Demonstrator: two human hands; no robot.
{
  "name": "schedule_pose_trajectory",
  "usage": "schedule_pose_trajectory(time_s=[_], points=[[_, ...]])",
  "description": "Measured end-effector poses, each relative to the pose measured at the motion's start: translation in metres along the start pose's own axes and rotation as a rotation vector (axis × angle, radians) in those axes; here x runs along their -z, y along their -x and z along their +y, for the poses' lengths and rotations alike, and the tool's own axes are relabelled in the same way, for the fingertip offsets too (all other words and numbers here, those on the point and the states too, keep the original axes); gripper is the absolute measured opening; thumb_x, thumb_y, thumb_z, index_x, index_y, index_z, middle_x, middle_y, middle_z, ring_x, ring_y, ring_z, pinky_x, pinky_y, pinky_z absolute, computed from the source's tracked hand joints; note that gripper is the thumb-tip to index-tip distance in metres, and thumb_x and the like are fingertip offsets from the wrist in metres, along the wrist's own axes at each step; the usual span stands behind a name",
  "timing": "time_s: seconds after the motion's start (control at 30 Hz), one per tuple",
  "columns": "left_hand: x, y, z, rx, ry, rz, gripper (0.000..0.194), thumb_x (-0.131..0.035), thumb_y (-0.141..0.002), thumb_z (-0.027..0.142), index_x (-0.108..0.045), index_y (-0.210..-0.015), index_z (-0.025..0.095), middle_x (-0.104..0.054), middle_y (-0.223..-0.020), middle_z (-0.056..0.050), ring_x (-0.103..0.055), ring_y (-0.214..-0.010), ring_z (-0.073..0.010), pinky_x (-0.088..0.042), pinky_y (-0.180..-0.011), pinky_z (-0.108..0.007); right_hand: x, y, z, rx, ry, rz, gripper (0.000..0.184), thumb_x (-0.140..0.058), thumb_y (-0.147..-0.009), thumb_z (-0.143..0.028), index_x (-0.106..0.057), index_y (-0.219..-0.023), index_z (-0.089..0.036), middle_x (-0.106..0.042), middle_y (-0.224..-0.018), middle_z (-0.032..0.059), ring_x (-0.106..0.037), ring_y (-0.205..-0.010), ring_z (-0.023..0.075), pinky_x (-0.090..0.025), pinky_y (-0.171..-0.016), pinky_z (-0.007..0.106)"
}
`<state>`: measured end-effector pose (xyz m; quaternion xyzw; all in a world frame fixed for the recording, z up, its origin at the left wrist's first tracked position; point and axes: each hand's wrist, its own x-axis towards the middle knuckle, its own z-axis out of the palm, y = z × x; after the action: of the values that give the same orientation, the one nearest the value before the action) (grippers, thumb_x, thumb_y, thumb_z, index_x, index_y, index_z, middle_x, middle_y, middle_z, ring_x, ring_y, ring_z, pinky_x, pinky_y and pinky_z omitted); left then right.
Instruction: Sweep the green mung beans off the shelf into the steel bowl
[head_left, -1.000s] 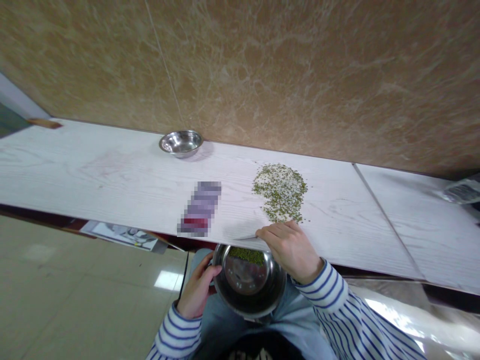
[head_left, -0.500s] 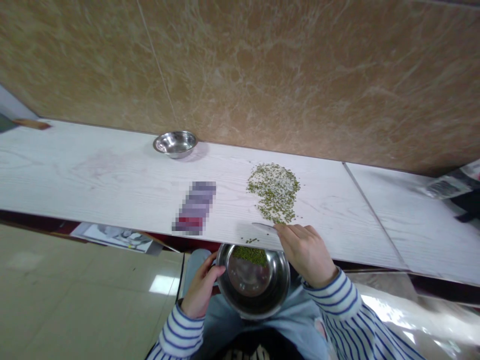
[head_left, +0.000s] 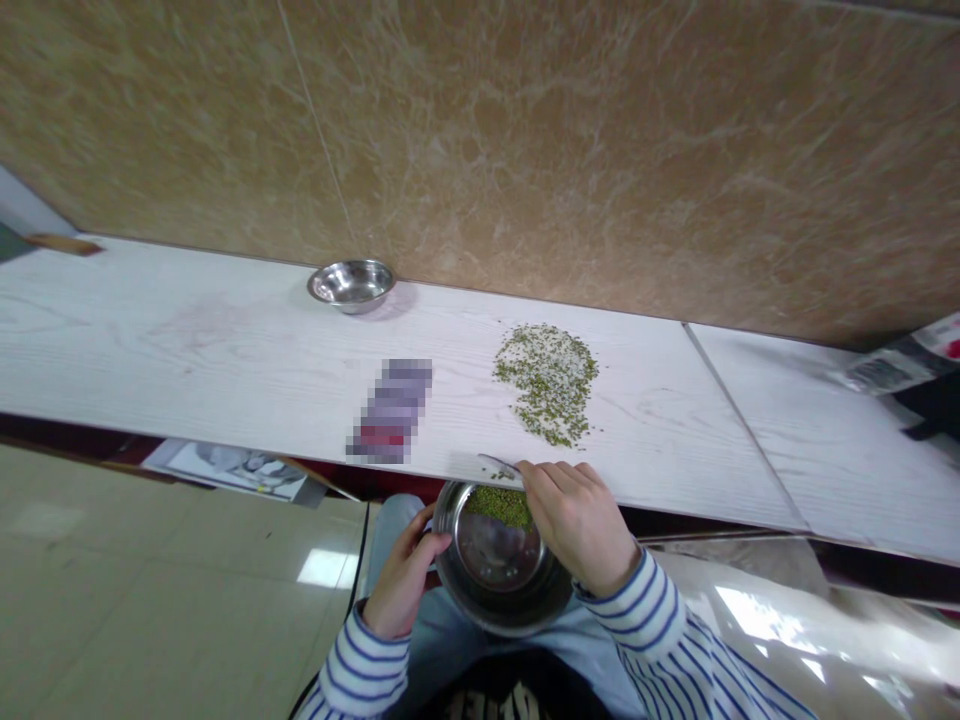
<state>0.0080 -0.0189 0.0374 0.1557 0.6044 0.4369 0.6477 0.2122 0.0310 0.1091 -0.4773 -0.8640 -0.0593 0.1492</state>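
My left hand (head_left: 409,570) grips the left rim of a large steel bowl (head_left: 502,610), held just below the counter's front edge above my lap. Inside the bowl, green mung beans (head_left: 501,506) lie gathered on the side nearest the counter. My right hand (head_left: 574,515) is closed on a thin flat piece (head_left: 499,462) seen nearly edge-on; its exact kind cannot be made out. A few beans lie at the counter edge beside that piece, above the bowl. Farther back on the counter spreads a patch of mung beans mixed with white grains (head_left: 551,380).
A small steel bowl (head_left: 351,286) stands by the wall. Left of the bean patch lies a blurred-out purple rectangle (head_left: 394,410). The white counter (head_left: 225,350) has a seam at right, where a plastic package (head_left: 900,370) rests. Papers (head_left: 232,468) sit beneath the counter.
My right hand has moved left and toward me with the thin piece, from the near side of the bean patch to the counter edge above the bowl. My left hand stays on the rim.
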Motion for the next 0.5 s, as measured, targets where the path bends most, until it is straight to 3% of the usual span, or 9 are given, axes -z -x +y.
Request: schedule_pose_trajectory(time_s=[0.23, 0.5], points=[[0.005, -0.001, -0.002, 0.01, 0.015, -0.001, 0.054, -0.073, -0.06, 0.03, -0.065, -0.113, 0.02, -0.071, -0.077, 0.001, -0.061, -0.063, -0.0158, -0.043, -0.048, -0.023, 0.006, 0.008, -0.009, 0.018, -0.043, -0.035, 0.02, -0.049, -0.096, -0.014, -0.064, -0.109, -0.018, -0.072, -0.087, 0.0039, -0.062, -0.079, 0.0166, -0.034, -0.071, 0.033], [0.01, 0.001, -0.002, -0.004, 0.013, -0.027, 0.05, -0.073, -0.061, 0.029, -0.065, -0.11, 0.021, -0.07, -0.078, 0.001, -0.06, -0.062, -0.0156, -0.042, -0.048, -0.023, 0.011, 0.011, -0.001, 0.001, -0.062, -0.001, 0.02, -0.051, -0.096, -0.015, -0.065, -0.11, -0.017, -0.072, -0.087, 0.0033, -0.063, -0.081, 0.017, -0.034, -0.072, 0.032]])
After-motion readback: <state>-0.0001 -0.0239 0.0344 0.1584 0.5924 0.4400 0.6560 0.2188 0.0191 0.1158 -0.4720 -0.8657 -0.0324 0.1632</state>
